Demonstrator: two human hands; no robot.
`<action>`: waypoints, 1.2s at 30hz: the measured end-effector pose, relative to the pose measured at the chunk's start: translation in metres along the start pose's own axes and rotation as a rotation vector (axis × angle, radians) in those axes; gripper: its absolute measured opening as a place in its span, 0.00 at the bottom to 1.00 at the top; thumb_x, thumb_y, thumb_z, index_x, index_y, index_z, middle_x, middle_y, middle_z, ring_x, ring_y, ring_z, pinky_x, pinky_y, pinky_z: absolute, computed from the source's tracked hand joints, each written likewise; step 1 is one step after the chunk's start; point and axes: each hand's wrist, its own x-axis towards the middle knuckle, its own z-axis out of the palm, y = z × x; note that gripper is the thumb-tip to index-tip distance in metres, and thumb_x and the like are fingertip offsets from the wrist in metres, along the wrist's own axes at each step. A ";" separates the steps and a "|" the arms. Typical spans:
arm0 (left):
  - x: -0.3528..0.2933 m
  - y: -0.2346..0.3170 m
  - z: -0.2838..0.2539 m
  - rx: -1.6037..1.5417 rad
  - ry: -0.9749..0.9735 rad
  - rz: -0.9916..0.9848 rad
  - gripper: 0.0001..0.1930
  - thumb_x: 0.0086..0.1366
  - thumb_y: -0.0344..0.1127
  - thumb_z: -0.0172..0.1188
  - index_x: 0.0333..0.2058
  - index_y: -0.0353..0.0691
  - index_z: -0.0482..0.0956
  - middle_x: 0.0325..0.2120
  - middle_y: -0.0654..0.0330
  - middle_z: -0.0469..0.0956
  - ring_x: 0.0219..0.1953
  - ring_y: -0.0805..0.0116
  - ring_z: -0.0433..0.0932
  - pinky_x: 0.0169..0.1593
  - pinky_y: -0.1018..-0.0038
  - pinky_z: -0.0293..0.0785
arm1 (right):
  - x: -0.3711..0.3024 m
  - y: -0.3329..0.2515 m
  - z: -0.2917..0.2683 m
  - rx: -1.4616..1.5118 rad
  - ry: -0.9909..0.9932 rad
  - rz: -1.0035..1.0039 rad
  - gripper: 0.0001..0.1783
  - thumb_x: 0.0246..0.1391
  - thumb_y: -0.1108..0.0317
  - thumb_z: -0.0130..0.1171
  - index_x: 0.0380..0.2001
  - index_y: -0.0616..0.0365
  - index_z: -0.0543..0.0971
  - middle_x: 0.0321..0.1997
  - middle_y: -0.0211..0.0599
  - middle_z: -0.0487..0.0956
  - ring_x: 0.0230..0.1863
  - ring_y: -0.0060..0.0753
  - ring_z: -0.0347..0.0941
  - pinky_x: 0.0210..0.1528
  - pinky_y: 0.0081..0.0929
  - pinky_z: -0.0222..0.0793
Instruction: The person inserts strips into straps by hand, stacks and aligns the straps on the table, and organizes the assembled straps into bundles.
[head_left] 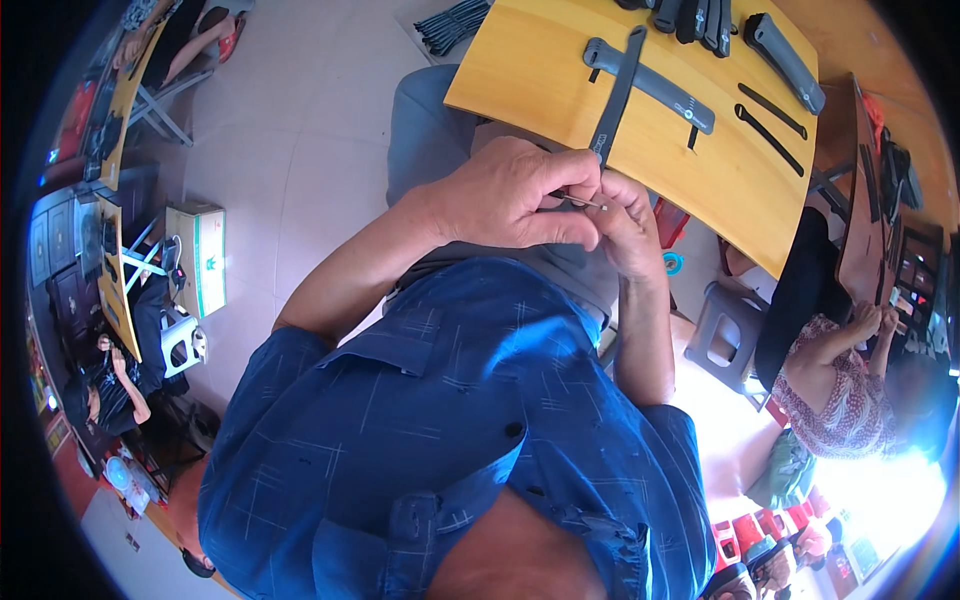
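Both hands meet in front of the chest, just below the near edge of the yellow wooden table (520, 70). The left hand (510, 195) is closed, its fingers curled and pinching one end of a thin metal pin (585, 201); the right hand (628, 222) is closed too, thumb and fingertips nipping the other end. The pin is very small here, so it may be a needle or a short wire. A dark strap (618, 85) hangs from the tabletop, its lower end reaching down to the hands, and seems to be the piece being worked on. By my reading the step in hand is fitting the pin to the strap end; the next move calls for lining up the pin's tip with the strap's hole and a steady push with the fingertips. A grey strap (650, 82) lies crosswise under the dark one, with slim black tools (768, 125) well to the right
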 end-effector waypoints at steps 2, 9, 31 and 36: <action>0.001 -0.001 -0.002 0.061 -0.012 0.022 0.21 0.64 0.48 0.73 0.30 0.45 0.69 0.18 0.63 0.71 0.19 0.65 0.73 0.25 0.71 0.65 | 0.002 0.003 -0.001 0.009 -0.033 -0.039 0.16 0.59 0.74 0.52 0.45 0.67 0.85 0.28 0.29 0.82 0.22 0.17 0.71 0.26 0.17 0.65; 0.002 -0.008 -0.006 0.225 -0.017 0.055 0.17 0.68 0.46 0.68 0.30 0.44 0.72 0.19 0.61 0.74 0.21 0.60 0.77 0.26 0.67 0.69 | 0.005 0.004 -0.014 -0.034 -0.108 0.055 0.12 0.59 0.73 0.51 0.37 0.65 0.83 0.25 0.30 0.80 0.22 0.18 0.71 0.27 0.18 0.66; -0.012 -0.010 -0.044 -0.361 -0.139 -0.056 0.14 0.74 0.35 0.59 0.28 0.37 0.73 0.20 0.66 0.69 0.24 0.78 0.65 0.30 0.75 0.62 | 0.005 -0.010 0.001 0.010 -0.427 -0.021 0.21 0.64 0.65 0.60 0.15 0.58 0.76 0.13 0.27 0.75 0.14 0.18 0.68 0.19 0.21 0.60; -0.047 -0.047 -0.120 -0.110 -0.057 -0.278 0.13 0.75 0.37 0.60 0.30 0.37 0.74 0.24 0.71 0.65 0.29 0.82 0.63 0.34 0.78 0.63 | -0.025 -0.007 -0.044 0.110 -0.539 0.028 0.30 0.62 0.54 0.62 0.08 0.54 0.70 0.07 0.27 0.69 0.06 0.24 0.62 0.12 0.25 0.53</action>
